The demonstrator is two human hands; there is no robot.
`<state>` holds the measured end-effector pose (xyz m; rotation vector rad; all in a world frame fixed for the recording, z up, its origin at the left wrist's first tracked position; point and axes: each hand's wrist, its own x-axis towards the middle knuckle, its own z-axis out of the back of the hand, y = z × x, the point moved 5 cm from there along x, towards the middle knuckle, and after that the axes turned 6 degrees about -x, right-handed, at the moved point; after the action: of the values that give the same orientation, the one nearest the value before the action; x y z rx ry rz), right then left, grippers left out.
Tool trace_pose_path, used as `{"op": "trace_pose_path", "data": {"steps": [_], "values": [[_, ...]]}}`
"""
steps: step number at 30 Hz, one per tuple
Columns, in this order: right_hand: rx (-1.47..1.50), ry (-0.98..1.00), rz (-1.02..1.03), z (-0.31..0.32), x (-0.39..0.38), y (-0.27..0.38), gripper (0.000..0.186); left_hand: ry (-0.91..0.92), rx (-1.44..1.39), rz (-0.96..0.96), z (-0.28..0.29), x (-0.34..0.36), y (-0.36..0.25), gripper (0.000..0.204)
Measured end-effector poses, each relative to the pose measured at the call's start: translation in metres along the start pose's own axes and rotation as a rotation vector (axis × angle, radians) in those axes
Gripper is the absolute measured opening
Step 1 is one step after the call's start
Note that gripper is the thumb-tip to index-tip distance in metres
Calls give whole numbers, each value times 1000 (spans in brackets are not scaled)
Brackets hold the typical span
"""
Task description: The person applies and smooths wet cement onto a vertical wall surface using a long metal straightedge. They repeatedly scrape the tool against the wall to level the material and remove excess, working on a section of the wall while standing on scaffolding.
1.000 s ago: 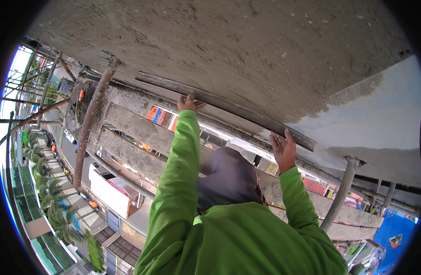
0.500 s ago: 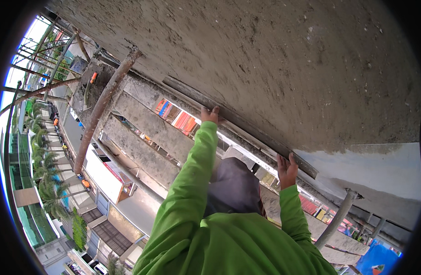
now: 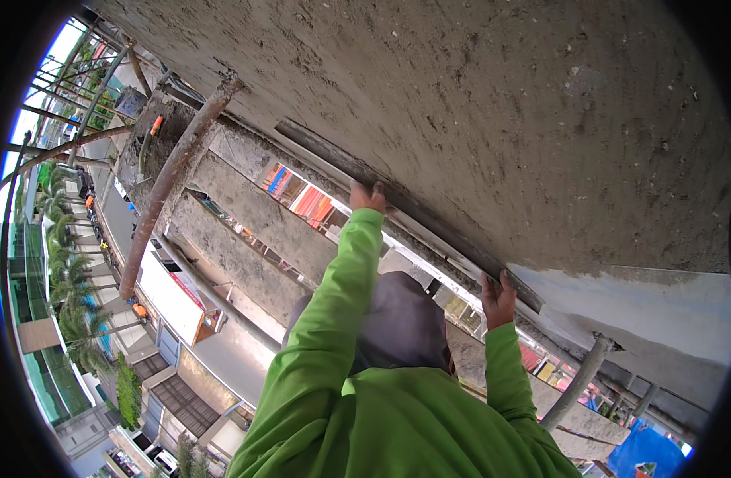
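Grip: neither of the wearer's own hands is in frame, so I cannot log their state. The hands at work belong to a co-worker seen from behind. The co-worker's left hand and the co-worker's right hand are both raised, with fingers curled over the near edge of a long straightedge. Both are grasping it and pressing it flat against the rough grey plaster overhead.

Change over the last second: the two hands have kept their spacing on the bar and have not released. In frame, the bar now sits further right and lower, and its right end nearly touches the smoother pale patch. The head camera has also tilted and closed in, so I cannot say how much of that shift is the bar sliding and how much is the view.

Reading: the grip is steady and the bar stays in contact, which suggests a levelling pass over the plaster is under way and not finished. The surface above the bar is still coarse.

Surroundings: the co-worker wears a green jacket and a grey hood. A rusty scaffold pole stands to the left, and a street lies far below.
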<state>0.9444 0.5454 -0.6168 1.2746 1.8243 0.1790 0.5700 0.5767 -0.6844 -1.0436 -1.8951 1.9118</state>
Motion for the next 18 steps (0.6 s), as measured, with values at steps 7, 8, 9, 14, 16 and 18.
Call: {"op": "trace_pose_path", "data": {"steps": [7,8,9,14,16,18], "values": [[-53,17,23,-38,-13,2,19,-60,-109,7,-6,-25,-99,29],[59,-14,-39,-45,-14,-1,19,-63,-121,-40,-2,-16,-112,28],[17,53,3,-56,-13,1,19,-65,-132,-86,1,-8,-125,27],[93,40,-34,-132,-44,1,19,-54,-122,-43,18,0,-204,33],[117,90,-91,-141,-43,-1,20,-46,-113,-39,25,6,-212,38],[117,58,-89,-127,-41,0,20,-15,-94,-26,23,5,-213,40]]}}
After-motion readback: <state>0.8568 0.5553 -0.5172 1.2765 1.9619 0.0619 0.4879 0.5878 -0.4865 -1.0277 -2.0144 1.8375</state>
